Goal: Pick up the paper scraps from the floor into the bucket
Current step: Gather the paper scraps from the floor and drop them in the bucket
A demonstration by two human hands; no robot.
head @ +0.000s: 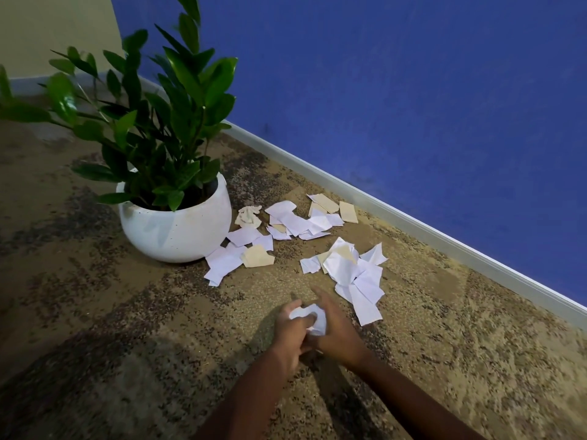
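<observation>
Several white and tan paper scraps [355, 274] lie scattered on the carpet, some near the blue wall [305, 222] and some against the plant pot [225, 262]. A crumpled tan ball of paper [249, 215] sits beside the pot. Both of my hands are held together just above the carpet, in front of the scraps. My left hand [290, 333] and my right hand [336, 330] grip a crumpled wad of white paper [313, 317] between them. No bucket is in view.
A white round pot [174, 230] with a leafy green plant [152, 122] stands on the patterned brown carpet left of the scraps. A blue wall with a pale baseboard [413, 227] runs diagonally behind them.
</observation>
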